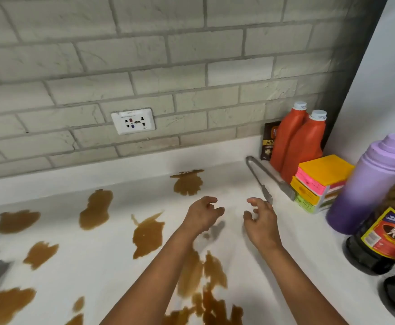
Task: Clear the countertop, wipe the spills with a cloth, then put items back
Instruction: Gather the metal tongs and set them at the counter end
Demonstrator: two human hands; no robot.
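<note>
White bench [112, 259] blotched with brown spills [147, 234]; left hand [202, 214], right hand [261, 219] at frame centre, fingers loosely curled, holding nothing; metal tongs [262, 178] just beyond right hand

brown spills [147, 234], white countertop [112, 259], orange bottles [303, 146]

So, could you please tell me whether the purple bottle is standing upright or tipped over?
Upright: the purple bottle stands on its base on the countertop, lid on top.
</note>
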